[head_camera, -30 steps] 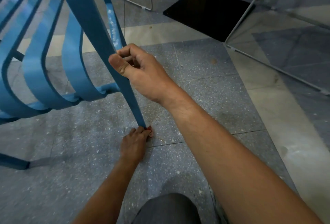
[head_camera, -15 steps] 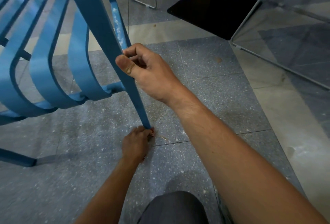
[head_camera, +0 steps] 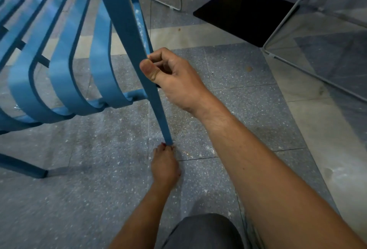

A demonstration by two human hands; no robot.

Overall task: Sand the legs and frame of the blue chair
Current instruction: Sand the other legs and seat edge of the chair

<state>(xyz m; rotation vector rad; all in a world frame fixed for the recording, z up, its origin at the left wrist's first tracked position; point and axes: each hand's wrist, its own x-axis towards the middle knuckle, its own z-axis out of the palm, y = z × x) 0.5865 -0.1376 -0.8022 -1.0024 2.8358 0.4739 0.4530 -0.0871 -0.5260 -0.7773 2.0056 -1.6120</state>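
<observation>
The blue chair is tipped over, its curved slats filling the upper left. One thin blue leg slants down to the floor at the centre. My right hand is closed around the middle of this leg, thumb pressed on its front face. My left hand is pinched around the foot of the same leg, right at the floor. A small reddish piece, apparently sandpaper, shows at its fingertips; most of it is hidden by the fingers. A second leg behind has pale scuffed patches.
Another chair leg rests on the speckled grey floor at the lower left. A black table base stands at the upper right, with thin wire chair frames beside it. My knee is at the bottom centre.
Both hands keep their holds on the leg. The view has shifted slightly, so the chair and hands sit a little further right and lower in the frame.
</observation>
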